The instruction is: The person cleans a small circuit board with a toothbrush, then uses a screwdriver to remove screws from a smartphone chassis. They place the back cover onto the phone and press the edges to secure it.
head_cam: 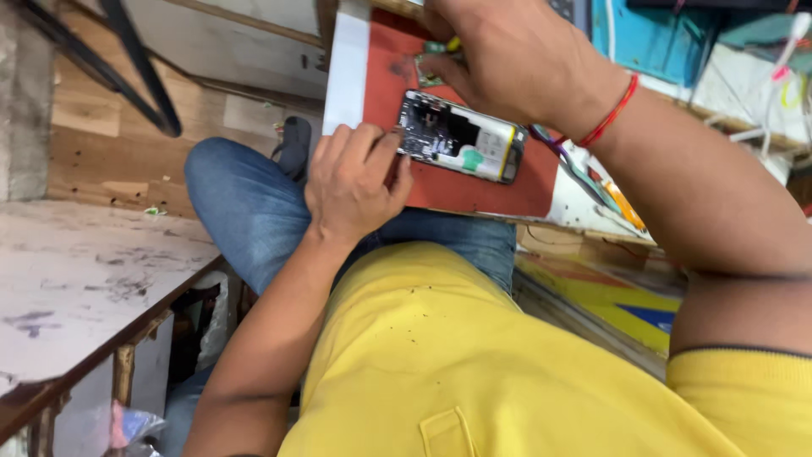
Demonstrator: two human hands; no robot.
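Partly hidden: opened phone (461, 145) under hands (355, 182).

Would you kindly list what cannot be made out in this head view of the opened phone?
- Small green part under the right hand: mostly covered by its fingers.
- Opened phone, near end: hidden by the left hand.
- Phone's inner parts: too small to identify.
- Red mat: cut off at the top edge.

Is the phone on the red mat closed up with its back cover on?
No, the phone lies on the red mat with its back off, so its inner parts show.
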